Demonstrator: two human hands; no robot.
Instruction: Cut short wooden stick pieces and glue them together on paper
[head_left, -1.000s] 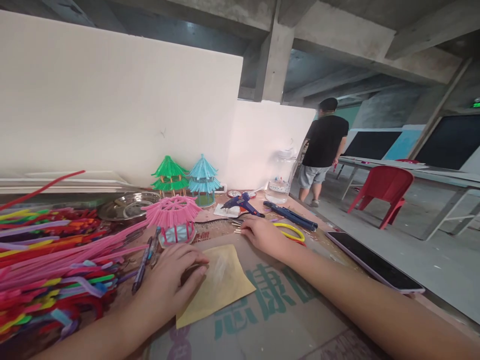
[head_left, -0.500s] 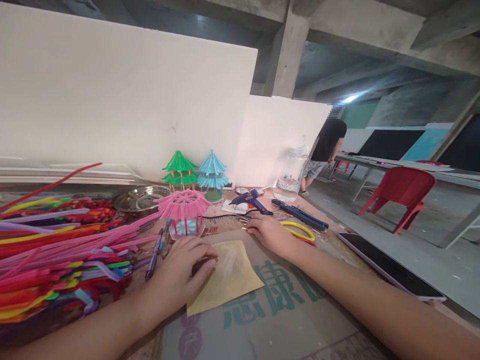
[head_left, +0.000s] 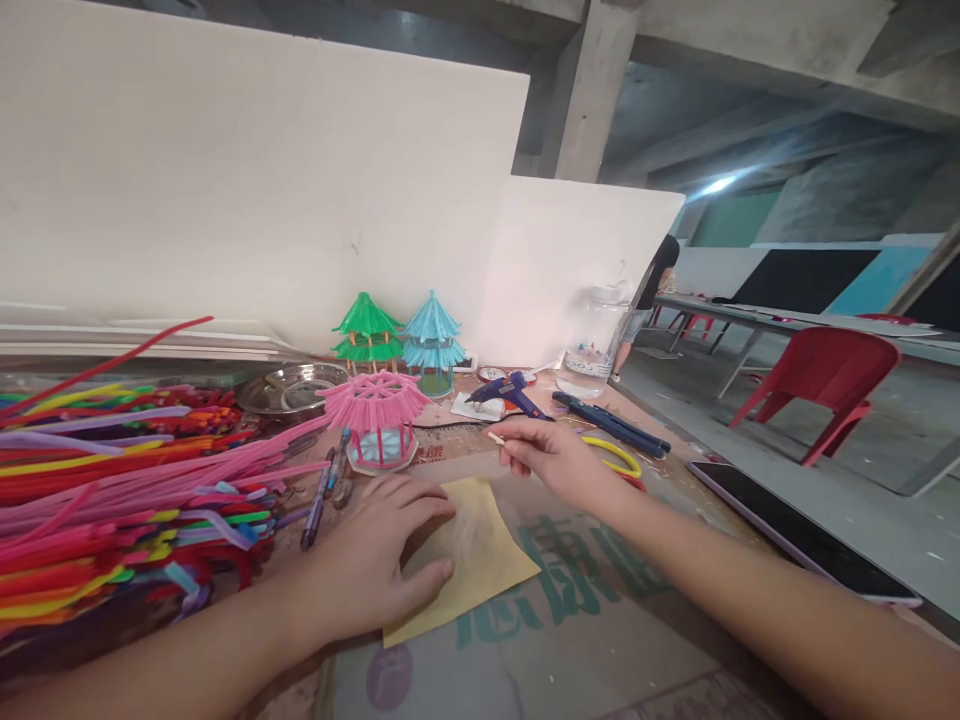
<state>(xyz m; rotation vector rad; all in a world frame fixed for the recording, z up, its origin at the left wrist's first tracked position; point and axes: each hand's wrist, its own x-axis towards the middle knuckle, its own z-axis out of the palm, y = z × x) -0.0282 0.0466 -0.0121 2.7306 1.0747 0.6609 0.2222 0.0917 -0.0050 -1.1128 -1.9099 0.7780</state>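
The pavilion model (head_left: 377, 422) stands on the table (head_left: 675, 480). Left of it lies the straw pile (head_left: 112, 480); behind it, the metal dish (head_left: 292, 388). Right of it lies the glue gun (head_left: 510, 392), and in front the paper sheet (head_left: 480, 560).

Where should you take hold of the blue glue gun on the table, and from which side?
Grip the glue gun by its handle, the thick end pointing back toward the white board. Come from above and behind: its nozzle angles down to the right, toward the right hand, and is probably hot.
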